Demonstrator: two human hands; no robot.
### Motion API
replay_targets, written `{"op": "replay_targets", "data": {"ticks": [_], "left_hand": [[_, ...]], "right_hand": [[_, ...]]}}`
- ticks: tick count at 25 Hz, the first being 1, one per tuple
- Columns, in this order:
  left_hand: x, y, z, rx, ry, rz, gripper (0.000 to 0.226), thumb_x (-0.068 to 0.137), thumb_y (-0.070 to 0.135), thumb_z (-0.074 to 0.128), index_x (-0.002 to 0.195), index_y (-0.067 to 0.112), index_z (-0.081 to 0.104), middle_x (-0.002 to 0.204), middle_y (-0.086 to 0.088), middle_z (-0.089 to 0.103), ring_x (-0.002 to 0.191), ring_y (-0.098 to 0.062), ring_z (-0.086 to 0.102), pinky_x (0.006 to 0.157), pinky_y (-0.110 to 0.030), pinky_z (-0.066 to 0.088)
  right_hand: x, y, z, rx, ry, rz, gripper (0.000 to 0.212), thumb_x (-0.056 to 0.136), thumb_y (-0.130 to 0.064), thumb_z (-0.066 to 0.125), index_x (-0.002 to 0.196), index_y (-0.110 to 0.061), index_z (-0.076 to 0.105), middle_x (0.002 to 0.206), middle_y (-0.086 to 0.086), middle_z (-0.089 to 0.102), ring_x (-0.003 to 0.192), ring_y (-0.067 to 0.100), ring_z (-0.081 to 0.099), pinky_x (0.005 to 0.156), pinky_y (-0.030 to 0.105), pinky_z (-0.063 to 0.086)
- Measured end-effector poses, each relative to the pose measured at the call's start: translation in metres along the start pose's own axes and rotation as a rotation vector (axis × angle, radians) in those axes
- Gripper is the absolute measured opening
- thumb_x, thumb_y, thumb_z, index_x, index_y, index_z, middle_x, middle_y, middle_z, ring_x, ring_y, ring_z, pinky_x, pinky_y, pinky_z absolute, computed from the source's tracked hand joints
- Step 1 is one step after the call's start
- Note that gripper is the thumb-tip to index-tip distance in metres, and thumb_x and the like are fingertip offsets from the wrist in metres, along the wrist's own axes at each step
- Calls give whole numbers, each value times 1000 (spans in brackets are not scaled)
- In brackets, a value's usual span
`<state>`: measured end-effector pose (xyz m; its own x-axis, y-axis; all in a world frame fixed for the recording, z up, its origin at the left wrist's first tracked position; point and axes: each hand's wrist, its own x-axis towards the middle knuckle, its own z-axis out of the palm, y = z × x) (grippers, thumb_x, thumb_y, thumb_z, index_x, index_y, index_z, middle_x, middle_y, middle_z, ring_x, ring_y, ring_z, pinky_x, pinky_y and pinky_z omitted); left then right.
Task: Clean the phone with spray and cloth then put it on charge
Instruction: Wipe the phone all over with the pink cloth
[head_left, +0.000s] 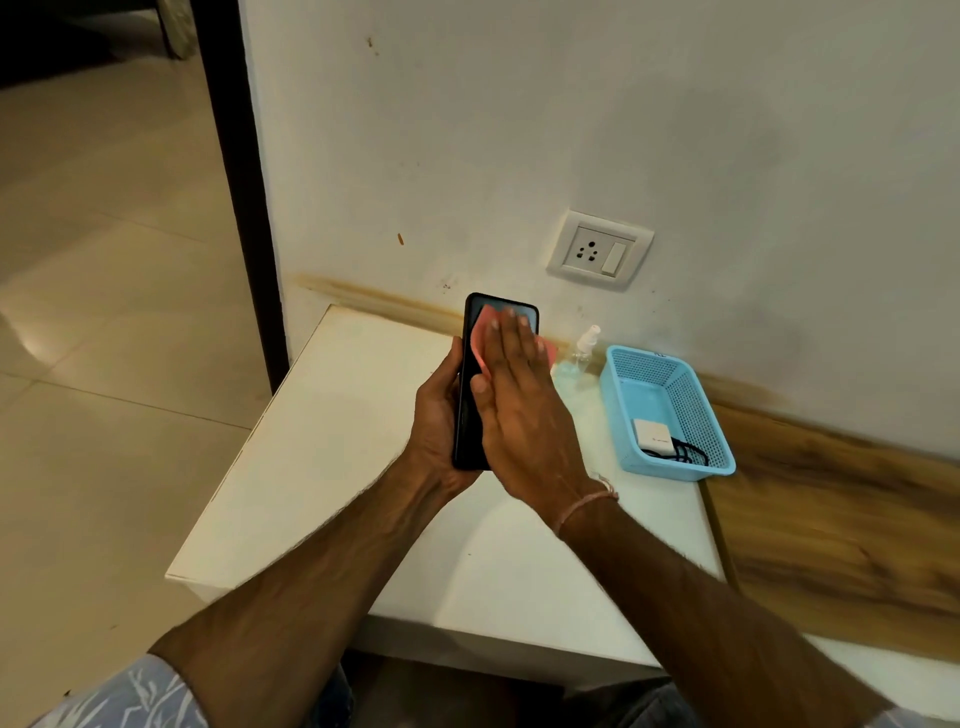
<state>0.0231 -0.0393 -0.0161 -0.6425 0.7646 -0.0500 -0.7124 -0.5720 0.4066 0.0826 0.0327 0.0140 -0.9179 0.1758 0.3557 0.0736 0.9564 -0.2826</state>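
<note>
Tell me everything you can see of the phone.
The phone is a slim black slab with rounded corners, its dark glossy screen facing the camera. It is held above the white table, top end toward the wall. The left hand grips it along its left edge. The right hand, fingers straight, presses a pink cloth onto the screen, hiding much of it.
</note>
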Motion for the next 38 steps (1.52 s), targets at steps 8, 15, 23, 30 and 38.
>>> {"op": "replay_targets", "data": {"ticks": [8, 15, 23, 30, 38], "left_hand": [[5, 9, -9, 43, 7, -110, 80, 93, 63, 44, 146, 3, 47, 117, -19, 64, 97, -28, 63, 88, -37, 52], [8, 1, -9, 41, 12, 2, 60, 95, 53, 50, 139, 12, 59, 143, -16, 57, 131, -32, 56, 111, -43, 43], [5, 1, -8, 42, 40, 3, 55, 93, 54, 52, 129, 15, 68, 138, -14, 62, 127, -32, 60, 103, -42, 51], [5, 7, -8, 68, 63, -76, 75, 95, 61, 42, 145, 6, 49, 129, -20, 59, 111, -32, 62, 95, -40, 53], [4, 5, -4, 121, 97, 1, 61, 95, 55, 50, 138, 13, 60, 137, -15, 63, 125, -32, 60, 107, -45, 48]], "right_hand": [[-70, -7, 16, -10, -110, -72, 61, 101, -48, 7, 152, -14, 8, 160, -1, 2, 149, 18, 1, 121, 38, 10], [9, 8, -3, 102, 4, 41, 55, 105, -31, 25, 154, -18, 3, 162, -3, -4, 148, 8, -10, 122, 31, -1], [20, 10, -2, 105, 15, 51, 56, 105, -32, 24, 154, -17, 2, 162, -2, -6, 148, 9, -12, 123, 35, 3], [-47, 0, 13, 63, -97, -32, 59, 102, -42, 14, 154, -15, 6, 162, -3, -5, 148, 10, -10, 123, 36, 8], [14, 18, -3, 70, 24, 18, 56, 105, -31, 24, 154, -13, 6, 162, 3, -2, 149, 12, -8, 122, 32, -1]]}}
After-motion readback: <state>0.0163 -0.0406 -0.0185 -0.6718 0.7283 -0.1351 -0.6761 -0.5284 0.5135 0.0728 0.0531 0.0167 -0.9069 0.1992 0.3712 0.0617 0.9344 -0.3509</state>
